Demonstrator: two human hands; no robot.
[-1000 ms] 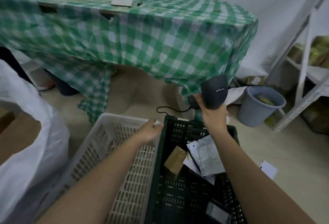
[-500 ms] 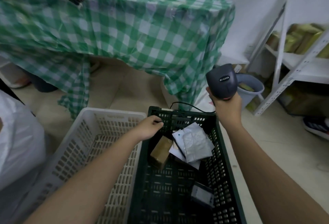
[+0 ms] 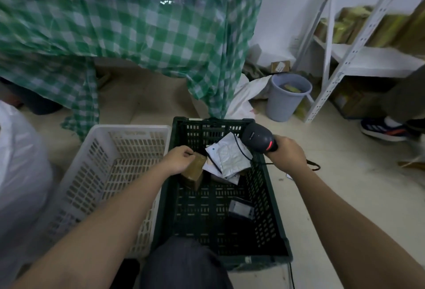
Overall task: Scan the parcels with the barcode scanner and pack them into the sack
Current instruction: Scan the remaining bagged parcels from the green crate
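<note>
- Left hand (image 3: 180, 159): forearm stretched forward from the near left, fingers curled down, touching a small brown box (image 3: 195, 169).
- Right hand (image 3: 289, 154): forearm reaching in from the near right, fist closed round the handle of a scanner (image 3: 258, 137), its head pointing left.

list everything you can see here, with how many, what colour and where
dark crate: 1, dark green, floor centre
white crate: 1, white, left of dark crate
box: 1, brown, in dark crate
mailers: a few, silver and white, in dark crate
scanner: 1, black, over dark crate
sack: 1, white, far left
tablecloth: 1, green check, behind
bucket: 1, grey, right
shelf: 1, white, right
left hand: on box, grip unclear
right hand: holds scanner
</note>
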